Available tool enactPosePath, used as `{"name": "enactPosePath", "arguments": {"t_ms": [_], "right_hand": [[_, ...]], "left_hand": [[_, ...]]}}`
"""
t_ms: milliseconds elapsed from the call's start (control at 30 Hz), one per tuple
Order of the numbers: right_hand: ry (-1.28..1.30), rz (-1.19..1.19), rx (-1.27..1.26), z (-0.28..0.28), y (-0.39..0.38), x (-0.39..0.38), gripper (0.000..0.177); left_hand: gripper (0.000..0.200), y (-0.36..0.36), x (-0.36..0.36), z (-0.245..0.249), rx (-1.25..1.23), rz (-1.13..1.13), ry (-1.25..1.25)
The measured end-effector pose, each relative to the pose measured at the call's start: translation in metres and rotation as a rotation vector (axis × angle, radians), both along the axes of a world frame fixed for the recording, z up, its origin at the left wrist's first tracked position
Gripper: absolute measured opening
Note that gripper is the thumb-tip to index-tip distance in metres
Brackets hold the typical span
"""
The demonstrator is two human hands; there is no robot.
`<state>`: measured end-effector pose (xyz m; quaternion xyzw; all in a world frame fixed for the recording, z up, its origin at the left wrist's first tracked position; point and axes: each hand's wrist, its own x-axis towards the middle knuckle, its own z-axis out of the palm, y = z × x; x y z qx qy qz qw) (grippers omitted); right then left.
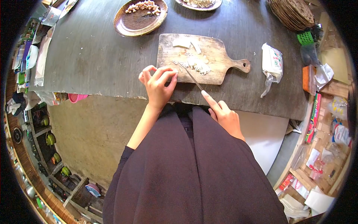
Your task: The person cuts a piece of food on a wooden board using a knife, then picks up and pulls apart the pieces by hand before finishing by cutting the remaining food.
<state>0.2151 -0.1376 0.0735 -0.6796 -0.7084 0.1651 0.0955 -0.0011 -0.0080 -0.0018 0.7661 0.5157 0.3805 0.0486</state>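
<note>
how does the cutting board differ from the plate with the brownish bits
The board is pale wood with a handle; the plate is round and dark brown. The board holds white pieces, some finely cut; the plate holds small brownish chunks. Both lie on the dark table.

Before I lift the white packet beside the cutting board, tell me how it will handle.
The packet's plump body will probably hold its shape, but the crumpled tail looks floppy. Its shiny plastic may feel slippery. Lying flat, it seems unlikely to roll.
</note>
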Motion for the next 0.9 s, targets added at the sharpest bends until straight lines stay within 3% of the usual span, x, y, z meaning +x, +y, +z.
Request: {"name": "enactPosePath", "arguments": {"t_ms": [67,200,900], "right_hand": [[0.103,-0.031,-0.13,0.005,0.004,-0.006,0.065],[0.125,0.04,-0.013,-0.014,0.004,-0.01,0.069],[0.134,0.066,-0.13,-0.012,0.014,-0.011,0.075]], "left_hand": [[0.012,0.0,0.0,0.001,0.005,0.0,-0.001],[0.013,0.0,0.0,0.001,0.003,0.005,0.002],[0.013,-0.001,-0.001,-0.001,0.005,-0.007,-0.013]]}}
